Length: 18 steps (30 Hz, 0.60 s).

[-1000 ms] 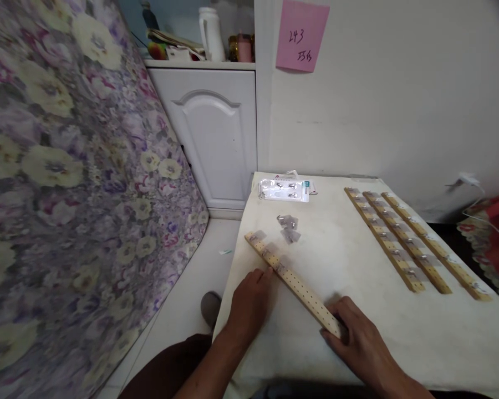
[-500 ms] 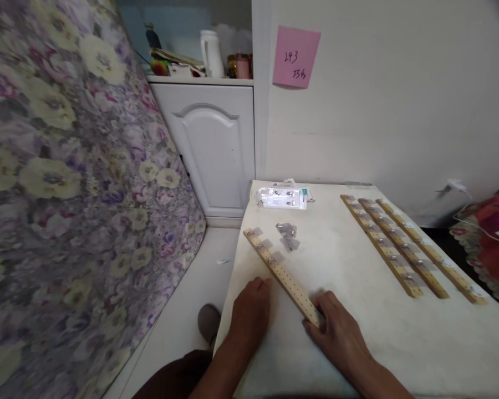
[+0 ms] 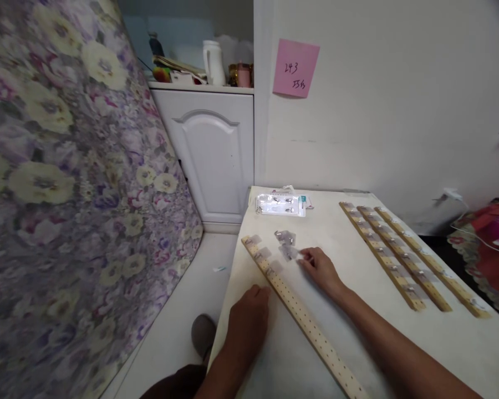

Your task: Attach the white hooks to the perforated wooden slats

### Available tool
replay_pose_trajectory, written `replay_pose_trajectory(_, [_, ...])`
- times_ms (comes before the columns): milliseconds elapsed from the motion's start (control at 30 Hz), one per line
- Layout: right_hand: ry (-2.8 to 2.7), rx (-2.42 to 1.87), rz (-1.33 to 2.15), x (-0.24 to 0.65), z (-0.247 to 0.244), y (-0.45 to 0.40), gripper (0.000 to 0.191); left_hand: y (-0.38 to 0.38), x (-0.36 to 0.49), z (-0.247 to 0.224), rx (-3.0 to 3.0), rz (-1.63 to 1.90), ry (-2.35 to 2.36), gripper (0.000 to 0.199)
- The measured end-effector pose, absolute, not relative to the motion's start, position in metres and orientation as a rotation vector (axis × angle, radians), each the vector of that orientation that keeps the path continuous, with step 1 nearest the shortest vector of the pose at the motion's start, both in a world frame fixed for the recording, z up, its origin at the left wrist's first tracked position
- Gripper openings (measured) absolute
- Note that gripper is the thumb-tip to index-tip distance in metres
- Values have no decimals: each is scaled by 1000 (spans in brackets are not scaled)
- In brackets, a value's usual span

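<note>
A long pale wooden strip (image 3: 303, 316) with rows of small holes lies slantwise on the table. Near its far end several small clear packets with metal bits are fixed across it. Just left of the strip, my left hand (image 3: 249, 318) rests on the tabletop, its fingers curled in, with nothing visible in them. My right hand (image 3: 322, 271) reaches over to the right of the strip. Its thumb and fingertips pinch the edge of a small clear plastic packet (image 3: 289, 252) with a metal piece inside. Another such packet (image 3: 286, 238) lies right behind it.
Three more wooden strips (image 3: 385, 260) bearing packets or metal bits lie side by side at the right. A clear blister pack (image 3: 279, 205) sits at the table's back edge. A floral curtain (image 3: 83, 194) hangs at left, beside a white cabinet (image 3: 210, 155).
My right hand has let go of the near end of the wooden strip and moved forward to the small packets. My left hand stays beside the strip. The view has tilted slightly up.
</note>
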State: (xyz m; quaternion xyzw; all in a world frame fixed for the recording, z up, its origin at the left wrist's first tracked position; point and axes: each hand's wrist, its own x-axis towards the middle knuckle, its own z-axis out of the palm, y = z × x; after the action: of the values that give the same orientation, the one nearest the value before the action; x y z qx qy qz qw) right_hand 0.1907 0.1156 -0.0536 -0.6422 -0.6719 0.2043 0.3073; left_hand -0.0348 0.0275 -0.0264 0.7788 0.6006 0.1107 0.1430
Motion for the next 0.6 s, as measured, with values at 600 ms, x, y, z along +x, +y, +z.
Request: replay_pose_trajectory(600, [-1444,-1675,638,190,-69,139,8,36,-30,-25,2206,231,1746,29])
